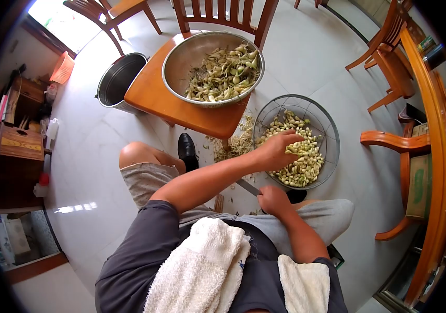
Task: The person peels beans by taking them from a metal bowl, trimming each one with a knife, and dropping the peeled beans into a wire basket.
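My left hand (280, 150) is over a round wire basket (331, 120), fingers stretched out and apart. Beneath it, trimmed pale green-white bulbs (306, 169) fill much of the basket. My right hand (275, 200) is closed around the handle of a knife (248, 187), whose blade points left between my knees. On a wooden chair (150, 99) ahead of me sits a wide metal bowl (176, 62). Inside the bowl is a heap of untrimmed bulbs (228, 73) with stems and roots attached.
Pale trimmings (233, 146) lie on the tiled floor beside the chair. A dark metal bucket (121, 81) stands left of it. An orange basket (62, 68) is farther left. Wooden furniture (421, 151) lines the right side. A white towel (197, 266) hangs over my chest.
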{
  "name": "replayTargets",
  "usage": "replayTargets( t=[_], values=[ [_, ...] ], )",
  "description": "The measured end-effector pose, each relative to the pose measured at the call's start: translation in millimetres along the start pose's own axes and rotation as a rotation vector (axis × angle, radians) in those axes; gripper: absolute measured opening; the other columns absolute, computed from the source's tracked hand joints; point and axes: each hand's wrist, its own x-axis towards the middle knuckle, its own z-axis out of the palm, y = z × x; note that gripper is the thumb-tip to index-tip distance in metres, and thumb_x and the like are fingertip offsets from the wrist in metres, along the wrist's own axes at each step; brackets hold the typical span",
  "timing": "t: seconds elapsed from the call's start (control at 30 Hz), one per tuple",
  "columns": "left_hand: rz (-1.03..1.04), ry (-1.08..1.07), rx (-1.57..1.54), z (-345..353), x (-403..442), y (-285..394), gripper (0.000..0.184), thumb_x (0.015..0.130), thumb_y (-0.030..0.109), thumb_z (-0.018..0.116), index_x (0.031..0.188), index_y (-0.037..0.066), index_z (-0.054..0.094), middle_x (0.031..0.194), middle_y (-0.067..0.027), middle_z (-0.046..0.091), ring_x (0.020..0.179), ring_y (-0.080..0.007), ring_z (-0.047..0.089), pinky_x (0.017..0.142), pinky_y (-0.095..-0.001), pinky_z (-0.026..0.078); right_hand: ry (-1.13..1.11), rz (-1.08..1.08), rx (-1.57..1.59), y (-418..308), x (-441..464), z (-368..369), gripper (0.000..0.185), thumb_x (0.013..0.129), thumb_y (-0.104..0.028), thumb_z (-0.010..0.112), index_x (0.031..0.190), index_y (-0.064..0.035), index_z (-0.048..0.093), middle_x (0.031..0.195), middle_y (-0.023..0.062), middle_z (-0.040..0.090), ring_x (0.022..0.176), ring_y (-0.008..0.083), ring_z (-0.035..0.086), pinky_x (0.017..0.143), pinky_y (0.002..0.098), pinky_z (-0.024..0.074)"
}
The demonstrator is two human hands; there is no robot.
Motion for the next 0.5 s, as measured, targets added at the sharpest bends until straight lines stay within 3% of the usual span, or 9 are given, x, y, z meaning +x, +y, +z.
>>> replayTargets(
  t=[0.07,0.1,0.2,0.3,0.37,0.4,0.5],
  values=[
    [-0.198,-0.137,-0.119,-41,7,24,0.035,0.084,0.014,0.065,0.117,0.004,0.059,0.11,-0.0162,0.063,0.094,-0.0187,0.064,0.078,-0.03,0.052,-0.031,0.03,-0.02,-8,-4,-10,0.02,0.075,-0.017,0.052,0.076,-0.0006,0.063,0.08,0.0236,0.062,0.079,0.0422,0.059,0.074,0.0513,0.0464],
    [-0.192,0.006,-0.072,-63,8,33,0.029,0.084,0.016,0.066,0.109,0.002,0.064,0.088,-0.0118,0.068,0.078,-0.0156,0.064,0.07,-0.0291,0.052,-0.046,0.045,-0.028,-11,-4,-14,0.02,0.075,-0.017,0.05,0.077,-0.001,0.063,0.081,0.0232,0.062,0.079,0.0419,0.06,0.075,0.0511,0.0467],
    [-0.221,0.399,0.025,-139,25,25,0.023,0.085,0.017,0.063,0.103,0.003,0.067,0.076,-0.005,0.065,0.067,-0.0114,0.06,0.059,-0.0261,0.05,-0.112,0.028,-0.059,-13,-4,-17,0.021,0.078,-0.018,0.051,0.081,-0.0019,0.064,0.084,0.0217,0.064,0.081,0.0405,0.061,0.076,0.0495,0.0476],
    [-0.379,0.513,0.127,-219,54,-33,0.018,0.083,0.014,0.063,0.089,-0.003,0.067,0.066,-0.0057,0.062,0.054,-0.012,0.059,0.045,-0.0246,0.045,-0.106,0.011,-0.039,-7,-1,-10,0.021,0.079,-0.021,0.055,0.08,-0.0024,0.065,0.081,0.0214,0.064,0.078,0.0404,0.06,0.074,0.0491,0.0478],
    [-0.597,0.365,0.128,-255,68,-74,0.021,0.082,0.015,0.065,0.081,-0.006,0.064,0.062,-0.0081,0.059,0.049,-0.0144,0.057,0.043,-0.0258,0.044,-0.102,0.006,-0.027,-6,1,-8,0.022,0.08,-0.022,0.057,0.08,-0.0028,0.065,0.079,0.0211,0.064,0.077,0.0402,0.06,0.072,0.0489,0.048],
    [-0.683,0.33,0.128,-259,71,-73,0.023,0.075,0.014,0.068,0.068,-0.006,0.058,0.055,-0.0102,0.056,0.044,-0.0169,0.056,0.039,-0.0301,0.043,-0.112,0.009,-0.027,-8,2,-9,0.022,0.08,-0.023,0.056,0.081,-0.0031,0.066,0.079,0.0208,0.064,0.077,0.0399,0.061,0.072,0.0487,0.048],
    [-0.813,0.281,0.351,-255,87,-99,0.025,0.074,0.015,0.067,0.063,-0.005,0.055,0.056,-0.0107,0.056,0.045,-0.0191,0.056,0.039,-0.0329,0.044,-0.147,0.034,-0.008,-11,5,-16,0.021,0.081,-0.023,0.056,0.082,-0.0041,0.066,0.08,0.0203,0.064,0.077,0.0394,0.061,0.072,0.0484,0.0481]
  ],
)
